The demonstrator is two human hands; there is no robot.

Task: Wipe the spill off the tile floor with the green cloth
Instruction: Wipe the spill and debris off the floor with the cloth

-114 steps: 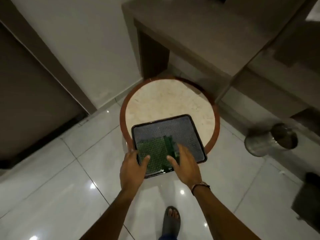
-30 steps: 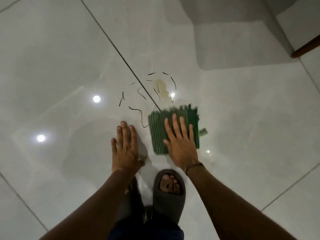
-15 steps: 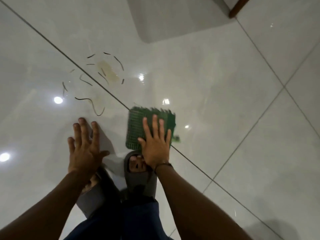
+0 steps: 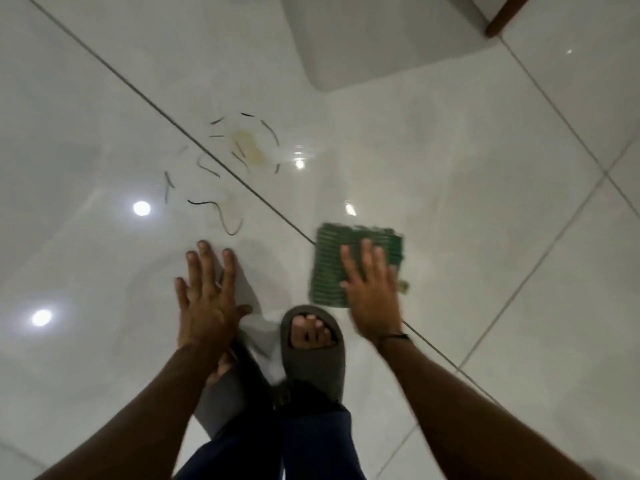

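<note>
A yellowish spill (image 4: 248, 147) with thin dark strands around it lies on the glossy white tile floor (image 4: 450, 174), astride a grout line. The green ribbed cloth (image 4: 332, 258) lies flat on the floor, below and right of the spill and apart from it. My right hand (image 4: 370, 289) presses flat on the cloth, fingers spread. My left hand (image 4: 204, 296) rests flat on the bare tile below the strands, fingers apart, holding nothing.
My feet in grey slides (image 4: 311, 351) stand between my arms. A brown furniture leg (image 4: 502, 15) shows at the top right, with a grey shadow beside it. Ceiling lights glare off the tiles at left.
The cloth under my right hand has slid rightward and away from the spill. My left hand stays planted on the tile. Earlier, both hands took the cloth from a tray.
</note>
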